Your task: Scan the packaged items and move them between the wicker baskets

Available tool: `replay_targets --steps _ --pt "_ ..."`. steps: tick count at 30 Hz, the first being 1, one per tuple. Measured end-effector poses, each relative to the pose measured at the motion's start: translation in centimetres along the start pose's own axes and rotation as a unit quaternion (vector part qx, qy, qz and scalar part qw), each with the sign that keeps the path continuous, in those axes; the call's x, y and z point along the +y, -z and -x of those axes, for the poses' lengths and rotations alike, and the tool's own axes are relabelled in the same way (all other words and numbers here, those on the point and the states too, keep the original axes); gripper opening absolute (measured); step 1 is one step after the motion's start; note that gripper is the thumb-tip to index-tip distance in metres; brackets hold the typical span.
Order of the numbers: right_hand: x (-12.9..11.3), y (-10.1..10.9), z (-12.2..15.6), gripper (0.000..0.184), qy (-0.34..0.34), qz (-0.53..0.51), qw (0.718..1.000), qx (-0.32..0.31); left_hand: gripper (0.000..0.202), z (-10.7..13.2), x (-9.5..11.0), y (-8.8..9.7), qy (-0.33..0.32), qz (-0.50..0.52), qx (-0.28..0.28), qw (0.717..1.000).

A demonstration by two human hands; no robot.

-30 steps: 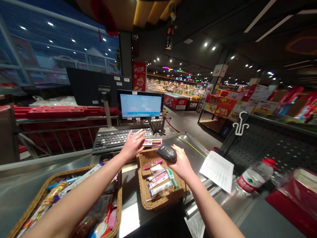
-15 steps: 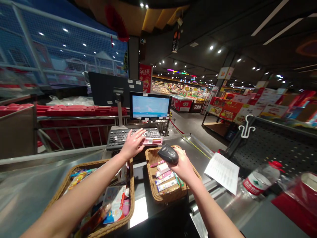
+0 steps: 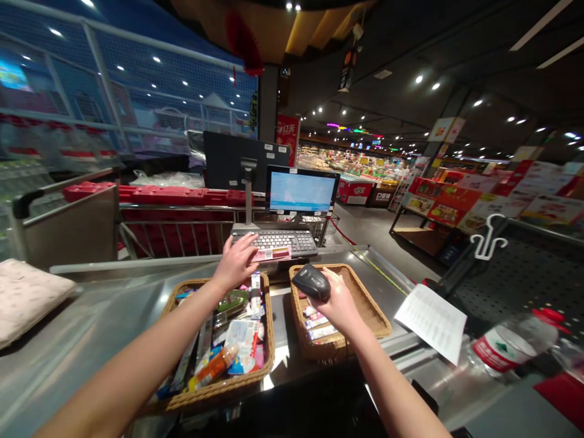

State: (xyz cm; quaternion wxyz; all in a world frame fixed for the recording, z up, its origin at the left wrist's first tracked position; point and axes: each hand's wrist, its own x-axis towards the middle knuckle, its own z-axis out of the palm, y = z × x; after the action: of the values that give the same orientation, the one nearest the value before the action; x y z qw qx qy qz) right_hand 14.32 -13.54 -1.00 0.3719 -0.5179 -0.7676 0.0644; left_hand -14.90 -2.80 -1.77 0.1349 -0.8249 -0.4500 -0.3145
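My left hand (image 3: 237,260) is over the left part of the black keyboard (image 3: 292,242), fingers reaching across the keys. A slim pink packet with a barcode (image 3: 272,253) sticks out to the right from under this hand, apparently held by the thumb, whose grip is partly hidden. Wrapped around a black barcode scanner (image 3: 311,282), my right hand (image 3: 340,301) hovers above the right wicker basket (image 3: 371,304). A few small wrapped sticks (image 3: 322,332) lie in that basket. Below my left forearm, the left wicker basket (image 3: 269,340) is full of mixed snack packs (image 3: 244,344).
Behind the keyboard stand a lit screen (image 3: 301,191) and a second, dark-backed monitor (image 3: 232,161). To the right are a printed sheet (image 3: 431,322), a large water bottle (image 3: 511,344) and a white hook (image 3: 490,238). A pale cushion-like item (image 3: 30,298) lies far left.
The view has swung left, and more of the counter's left side shows. My left hand has shifted left along the keyboard with the pink packet. The scanner stays in my right hand over the right basket.
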Motion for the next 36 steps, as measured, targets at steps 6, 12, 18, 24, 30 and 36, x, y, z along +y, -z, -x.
replay_targets --steps 6,12,18,24,30,36 --pt "-1.2 -2.2 0.1 0.038 0.007 -0.012 1.000 -0.020 0.025 4.2 -2.7 2.0 0.045 -0.021 -0.008 0.999" --pt "-2.6 -4.2 0.2 0.039 0.015 -0.025 0.999 -0.045 0.029 8.8 -5.7 3.0 0.100 -0.033 -0.022 0.994" --pt "-4.1 -5.6 0.0 0.035 0.023 -0.035 0.997 -0.064 0.030 13.0 -8.1 3.1 0.151 -0.041 -0.070 0.985" --pt "-5.0 -6.6 -0.1 0.037 0.032 -0.033 0.996 -0.081 0.031 15.7 -9.6 1.5 0.204 -0.045 -0.138 0.968" --pt "-5.4 -6.8 0.1 0.037 0.027 -0.031 0.996 -0.078 0.041 17.0 -9.9 -0.2 0.249 -0.043 -0.203 0.946" --pt "-4.6 -6.5 0.5 0.034 0.034 -0.030 0.997 -0.060 0.059 17.4 -9.7 -0.6 0.274 -0.065 -0.175 0.944"
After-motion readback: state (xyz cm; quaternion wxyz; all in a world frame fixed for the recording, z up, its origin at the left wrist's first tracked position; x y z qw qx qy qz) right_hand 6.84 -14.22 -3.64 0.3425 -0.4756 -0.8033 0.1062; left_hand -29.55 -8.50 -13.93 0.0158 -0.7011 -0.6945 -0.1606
